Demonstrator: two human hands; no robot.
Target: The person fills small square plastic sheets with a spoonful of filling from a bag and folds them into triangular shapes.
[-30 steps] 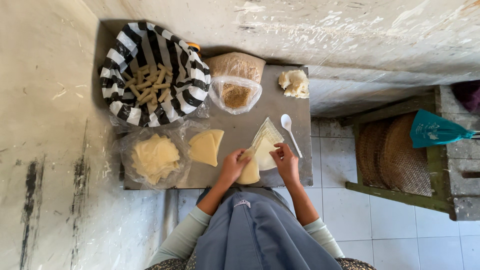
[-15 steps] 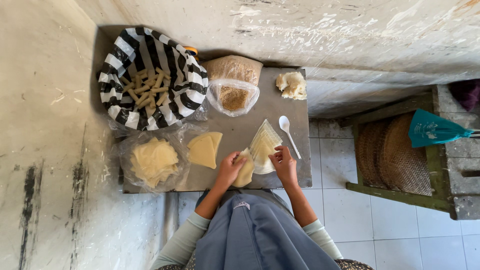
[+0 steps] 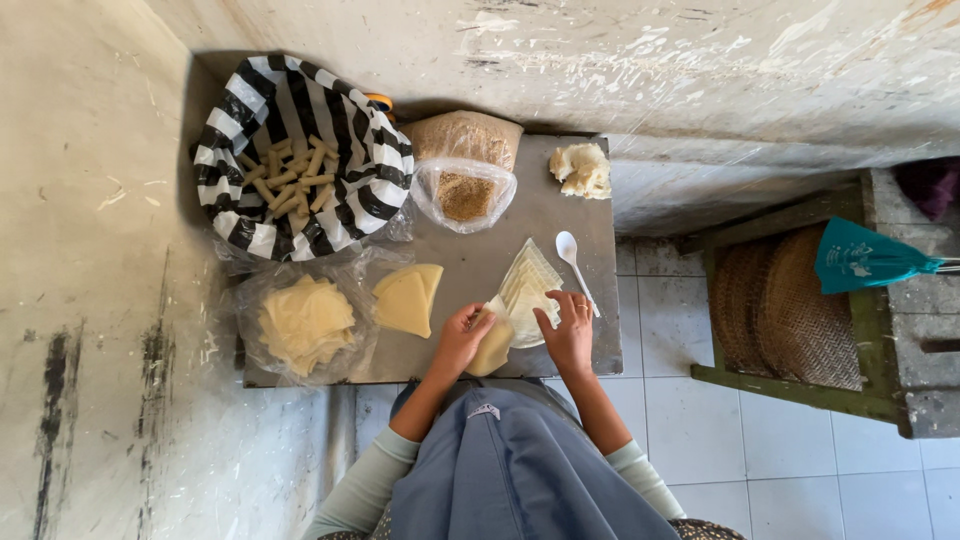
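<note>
With the wrapper (image 3: pixel 492 345) now drawn off the stack (image 3: pixel 530 290), left hand (image 3: pixel 462 335) pinches it; right hand (image 3: pixel 568 335) rests open, holding nothing.

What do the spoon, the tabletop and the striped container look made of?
Spoon: likely white plastic, smooth with a slight sheen. Tabletop: seemingly sheet metal, dull grey, flat with thin edges. Striped container: soft black-and-white woven or plastic bag, judging by its folded, sagging rim; which one cannot be told.
</note>
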